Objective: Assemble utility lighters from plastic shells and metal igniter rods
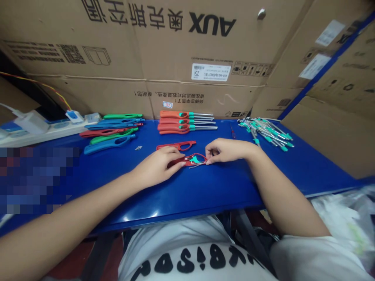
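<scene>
A red lighter shell half with a teal insert lies on the blue table in front of me. My left hand presses its fingers down on the shell's left end. My right hand pinches the thin metal part at the shell's right end, fingers closed. A second, empty red shell half lies just behind them.
Assembled orange lighters lie in a row at the back middle. Loose blue, green and red shells lie back left, and a heap of teal-tipped metal tubes back right. Cardboard boxes wall off the rear and right. A power strip lies far left.
</scene>
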### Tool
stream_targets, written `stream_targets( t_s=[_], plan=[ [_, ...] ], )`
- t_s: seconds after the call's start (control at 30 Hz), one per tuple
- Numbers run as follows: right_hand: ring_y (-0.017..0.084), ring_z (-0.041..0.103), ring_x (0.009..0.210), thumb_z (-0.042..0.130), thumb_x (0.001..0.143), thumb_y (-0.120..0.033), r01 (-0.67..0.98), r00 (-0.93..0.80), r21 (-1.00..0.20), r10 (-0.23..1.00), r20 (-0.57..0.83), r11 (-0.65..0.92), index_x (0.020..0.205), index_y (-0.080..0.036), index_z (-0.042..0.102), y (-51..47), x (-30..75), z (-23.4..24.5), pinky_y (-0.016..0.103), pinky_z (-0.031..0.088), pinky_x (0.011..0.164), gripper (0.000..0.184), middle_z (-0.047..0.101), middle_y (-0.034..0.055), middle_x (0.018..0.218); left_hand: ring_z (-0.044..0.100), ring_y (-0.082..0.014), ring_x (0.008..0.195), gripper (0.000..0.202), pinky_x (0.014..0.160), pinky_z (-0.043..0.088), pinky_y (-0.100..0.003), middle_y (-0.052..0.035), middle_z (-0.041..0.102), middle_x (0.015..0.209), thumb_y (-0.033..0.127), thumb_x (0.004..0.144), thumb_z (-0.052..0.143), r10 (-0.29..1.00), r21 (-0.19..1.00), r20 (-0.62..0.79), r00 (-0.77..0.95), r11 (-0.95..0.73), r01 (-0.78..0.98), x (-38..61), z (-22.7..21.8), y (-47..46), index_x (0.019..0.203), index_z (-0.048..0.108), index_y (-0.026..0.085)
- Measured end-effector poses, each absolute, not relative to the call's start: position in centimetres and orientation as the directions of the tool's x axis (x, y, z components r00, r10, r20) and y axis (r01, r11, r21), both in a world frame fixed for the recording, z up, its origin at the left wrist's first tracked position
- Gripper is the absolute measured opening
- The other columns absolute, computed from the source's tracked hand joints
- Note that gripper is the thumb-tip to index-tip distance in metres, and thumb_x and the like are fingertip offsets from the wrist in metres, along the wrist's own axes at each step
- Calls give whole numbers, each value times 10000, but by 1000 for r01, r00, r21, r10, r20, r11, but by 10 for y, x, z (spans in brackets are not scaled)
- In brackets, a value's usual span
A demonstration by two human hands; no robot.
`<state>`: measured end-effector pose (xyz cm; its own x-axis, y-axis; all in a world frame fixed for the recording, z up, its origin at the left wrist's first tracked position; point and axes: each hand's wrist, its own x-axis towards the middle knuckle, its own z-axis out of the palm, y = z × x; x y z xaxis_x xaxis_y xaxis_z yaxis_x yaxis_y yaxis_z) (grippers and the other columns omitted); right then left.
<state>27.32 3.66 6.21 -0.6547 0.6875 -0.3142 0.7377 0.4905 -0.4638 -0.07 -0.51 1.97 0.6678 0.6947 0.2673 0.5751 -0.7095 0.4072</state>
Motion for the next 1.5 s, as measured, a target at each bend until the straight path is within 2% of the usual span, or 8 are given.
stream_targets(
  t_s=[0.2, 0.37, 0.5, 0.77, 1.13, 1.27, 1.37, 1.5],
  plan=[
    [178, 646, 806, 626, 905, -464, 824, -470, -413, 875, -113, 389, 931, -177, 736, 54, 308, 71, 261, 464, 722, 308, 754, 58, 918, 627, -263, 1163, 338, 1012, 515, -410, -127, 667, 1257, 298, 1030, 495, 612, 278, 254, 749, -788, 549, -3, 15, -4, 1296, 667, 180],
    [279, 700, 925, 640, 855, -285, 920, 377, -173, 914, 150, -351, 925, -182, 743, 75, 371, 74, 332, 505, 752, 162, 757, 144, 994, 634, -256, 1146, 349, 992, 534, -404, -119, 664, 1257, 257, 1039, 475, 600, 249, 270, 753, -799, 547, -5, 10, -2, 1330, 654, 187],
    [354, 699, 1038, 690, 769, -229, 803, 592, -163, 798, 113, -573, 963, -175, 752, 87, 411, 65, 417, 546, 808, 211, 737, 192, 1109, 638, -259, 1121, 356, 951, 546, -395, -124, 661, 1245, 262, 1057, 429, 582, 179, 255, 772, -813, 554, -4, 13, -4, 1301, 677, 190],
    [368, 703, 1063, 776, 726, -305, 792, 605, -135, 795, 43, -596, 1026, -145, 746, 100, 420, 48, 438, 570, 841, 341, 719, 230, 1144, 640, -282, 1072, 384, 916, 549, -406, -143, 679, 1190, 229, 1057, 389, 560, -2, 203, 803, -820, 572, -2, 19, -9, 1251, 707, 134],
    [379, 710, 983, 764, 711, -301, 825, 562, -93, 826, 32, -558, 1032, -112, 735, 95, 422, 48, 430, 563, 763, 373, 727, 257, 1086, 674, -260, 1075, 364, 923, 552, -386, -100, 713, 1205, 263, 1041, 424, 565, 12, 253, 785, -813, 582, -5, 18, -8, 1233, 723, 180],
    [301, 708, 840, 711, 758, -378, 901, 423, -136, 903, 74, -412, 821, -161, 717, 82, 408, 67, 350, 520, 689, 226, 744, 150, 866, 693, -271, 1067, 310, 912, 563, -402, -81, 739, 1171, 259, 960, 542, 604, 92, 268, 751, -792, 604, -5, 24, -11, 1186, 746, 200],
    [209, 663, 705, 617, 812, -392, 945, 95, -325, 975, 203, -25, 778, -188, 691, 69, 377, 77, 283, 455, 625, 220, 715, 59, 736, 691, -268, 1096, 371, 928, 570, -394, -84, 741, 1193, 317, 932, 595, 664, 251, 338, 667, -747, 616, -3, 26, -14, 1263, 714, 200],
    [207, 638, 697, 627, 770, -339, 989, 3, -145, 971, 240, 33, 713, -212, 659, 56, 331, 79, 289, 381, 585, 143, 720, 49, 747, 695, -262, 1120, 364, 946, 573, -389, -90, 745, 1212, 298, 936, 585, 751, 433, 375, 544, -660, 614, 3, 19, -14, 1258, 720, 196]
  ],
)
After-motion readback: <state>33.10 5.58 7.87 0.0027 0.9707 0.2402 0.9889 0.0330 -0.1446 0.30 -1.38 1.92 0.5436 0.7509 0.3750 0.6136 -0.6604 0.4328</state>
